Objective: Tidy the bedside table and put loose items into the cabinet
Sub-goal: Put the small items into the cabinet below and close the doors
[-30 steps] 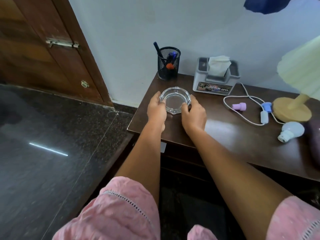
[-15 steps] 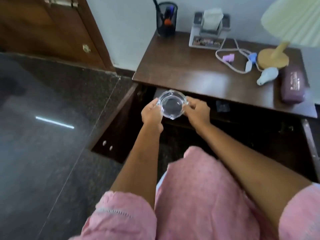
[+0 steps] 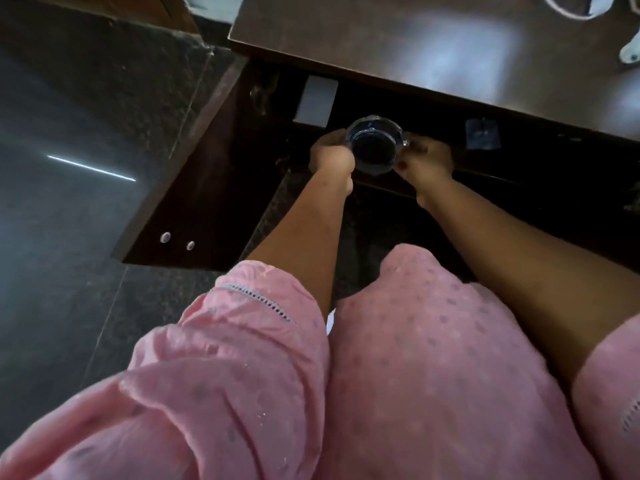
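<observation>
Round clear glass ashtray (image 3: pixel 375 145) is off the dark wooden tabletop (image 3: pixel 433 46) now
left hand (image 3: pixel 330 157) and right hand (image 3: pixel 426 162) grip its sides, lowered to the open cabinet (image 3: pixel 540 202), so it's nearly stowed.

The bedside table (image 3: pixel 415 46) top overhangs the cabinet (image 3: pixel 540 192) mouth from above, and the open door (image 3: pixel 194 188) walls off its left side. The left hand (image 3: pixel 330 157) and right hand (image 3: pixel 426 161), gripping the glass ashtray (image 3: pixel 375 145), fill the middle. The dark stretch to their right lies free. A pink-clad knee (image 3: pixel 433 323) crowds the approach below.
</observation>
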The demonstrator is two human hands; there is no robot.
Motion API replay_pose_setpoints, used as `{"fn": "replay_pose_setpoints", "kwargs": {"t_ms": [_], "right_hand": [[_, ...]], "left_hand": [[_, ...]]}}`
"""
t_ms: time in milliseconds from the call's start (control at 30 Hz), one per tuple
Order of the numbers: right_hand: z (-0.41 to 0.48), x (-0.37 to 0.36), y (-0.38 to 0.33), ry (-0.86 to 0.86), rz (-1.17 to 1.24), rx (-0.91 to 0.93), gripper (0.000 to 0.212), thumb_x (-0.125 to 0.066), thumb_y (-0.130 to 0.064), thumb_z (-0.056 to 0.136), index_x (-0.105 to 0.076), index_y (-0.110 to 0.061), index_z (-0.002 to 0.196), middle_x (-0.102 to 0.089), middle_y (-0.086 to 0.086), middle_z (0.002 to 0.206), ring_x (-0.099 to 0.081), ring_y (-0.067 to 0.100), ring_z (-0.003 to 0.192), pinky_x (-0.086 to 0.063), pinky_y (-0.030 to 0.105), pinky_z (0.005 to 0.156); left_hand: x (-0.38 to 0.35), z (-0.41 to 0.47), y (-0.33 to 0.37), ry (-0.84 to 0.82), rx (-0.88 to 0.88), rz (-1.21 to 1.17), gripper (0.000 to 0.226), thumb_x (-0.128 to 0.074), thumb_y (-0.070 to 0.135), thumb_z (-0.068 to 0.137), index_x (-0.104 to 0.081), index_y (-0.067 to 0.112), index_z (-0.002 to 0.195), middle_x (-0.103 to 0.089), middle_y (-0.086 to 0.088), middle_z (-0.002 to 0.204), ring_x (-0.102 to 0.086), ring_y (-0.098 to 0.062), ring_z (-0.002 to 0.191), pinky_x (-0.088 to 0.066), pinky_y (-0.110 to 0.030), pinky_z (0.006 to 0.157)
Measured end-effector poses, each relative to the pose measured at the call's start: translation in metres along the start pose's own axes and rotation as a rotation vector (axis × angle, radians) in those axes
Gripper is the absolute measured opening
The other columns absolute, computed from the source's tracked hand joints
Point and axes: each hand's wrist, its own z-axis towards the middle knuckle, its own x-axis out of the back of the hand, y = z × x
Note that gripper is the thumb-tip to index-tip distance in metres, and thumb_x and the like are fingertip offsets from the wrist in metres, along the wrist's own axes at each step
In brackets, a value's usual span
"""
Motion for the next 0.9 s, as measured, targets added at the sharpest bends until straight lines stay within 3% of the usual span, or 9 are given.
{"fn": "replay_pose_setpoints", "kwargs": {"t_ms": [33, 67, 133, 200, 467, 600, 733, 800, 900], "right_hand": [[0.013, -0.003, -0.002, 0.030, -0.026, -0.001, 0.029, -0.065, -0.007, 0.084, -0.071, -0.022, 0.108, -0.070, 0.003, 0.104, -0.067, 0.014, 0.085, -0.058, 0.024, 0.068], [0.023, -0.004, -0.003, 0.053, -0.075, 0.007, 0.027, -0.064, -0.010, 0.084, -0.072, -0.024, 0.106, -0.071, 0.004, 0.104, -0.068, 0.015, 0.085, -0.059, 0.027, 0.070], [0.040, -0.007, -0.004, 0.059, -0.165, 0.050, 0.024, -0.062, -0.017, 0.081, -0.074, -0.027, 0.099, -0.072, 0.004, 0.102, -0.068, 0.018, 0.091, -0.059, 0.037, 0.080], [0.055, -0.011, 0.000, 0.042, -0.194, 0.078, 0.021, -0.061, -0.021, 0.080, -0.073, -0.028, 0.095, -0.071, 0.002, 0.102, -0.066, 0.019, 0.097, -0.056, 0.043, 0.087], [0.073, -0.022, -0.005, 0.082, -0.120, 0.083, 0.034, -0.062, -0.018, 0.089, -0.064, -0.021, 0.123, -0.064, 0.001, 0.124, -0.061, 0.013, 0.109, -0.046, 0.018, 0.077], [0.066, -0.014, -0.010, -0.036, -0.195, 0.091, 0.041, -0.060, -0.019, 0.090, -0.057, -0.022, 0.131, -0.059, 0.002, 0.131, -0.056, 0.017, 0.116, -0.045, 0.022, 0.086], [0.053, -0.002, -0.013, -0.177, -0.327, 0.118, 0.054, -0.058, -0.013, 0.089, -0.045, -0.020, 0.141, -0.050, 0.004, 0.141, -0.048, 0.022, 0.128, -0.043, 0.036, 0.104], [0.041, 0.008, -0.018, -0.191, -0.427, 0.163, 0.051, -0.055, -0.014, 0.092, -0.044, -0.018, 0.141, -0.049, 0.006, 0.141, -0.047, 0.024, 0.128, -0.042, 0.035, 0.105], [0.018, 0.026, -0.026, -0.273, -0.628, 0.200, 0.050, -0.054, -0.016, 0.094, -0.040, -0.015, 0.143, -0.047, 0.010, 0.143, -0.048, 0.029, 0.127, -0.041, 0.039, 0.106]], "left_hand": [[-0.006, 0.004, 0.001, 0.016, 0.008, -0.003, 0.022, -0.044, -0.005, 0.090, -0.064, 0.000, 0.081, -0.068, -0.010, 0.063, -0.055, -0.025, 0.067, -0.048, -0.027, 0.058], [-0.012, 0.009, 0.002, 0.028, -0.002, 0.023, 0.023, -0.043, -0.005, 0.091, -0.063, -0.002, 0.081, -0.068, -0.012, 0.064, -0.054, -0.026, 0.066, -0.048, -0.031, 0.062], [-0.020, 0.020, 0.000, 0.009, -0.048, 0.047, 0.023, -0.043, -0.007, 0.091, -0.064, -0.006, 0.100, -0.068, -0.023, 0.100, -0.060, -0.032, 0.085, -0.052, -0.038, 0.084], [-0.027, 0.035, -0.006, -0.033, -0.074, 0.098, 0.028, -0.045, -0.007, 0.090, -0.061, -0.005, 0.113, -0.061, -0.024, 0.121, -0.059, -0.038, 0.108, -0.048, -0.046, 0.099], [-0.031, 0.060, -0.009, -0.105, -0.173, 0.209, 0.039, -0.047, -0.014, 0.086, -0.057, -0.003, 0.122, -0.061, -0.020, 0.123, -0.057, -0.035, 0.115, -0.045, -0.048, 0.103], [-0.033, 0.042, 0.001, -0.179, -0.155, 0.250, 0.050, -0.048, -0.014, 0.086, -0.049, 0.002, 0.134, -0.056, -0.016, 0.132, -0.053, -0.030, 0.121, -0.045, -0.042, 0.104], [-0.034, 0.035, 0.002, -0.240, -0.111, 0.259, 0.054, -0.048, -0.009, 0.088, -0.045, 0.009, 0.138, -0.053, -0.013, 0.136, -0.050, -0.031, 0.124, -0.043, -0.043, 0.106], [-0.032, 0.022, 0.007, -0.247, -0.066, 0.261, 0.048, -0.047, -0.003, 0.092, -0.047, 0.012, 0.137, -0.056, -0.010, 0.129, -0.053, -0.027, 0.117, -0.045, -0.037, 0.101], [-0.023, 0.005, 0.010, -0.141, -0.024, 0.228, 0.033, -0.048, 0.005, 0.094, -0.058, 0.011, 0.124, -0.056, -0.002, 0.088, -0.050, -0.017, 0.074, -0.044, -0.035, 0.076]]}}
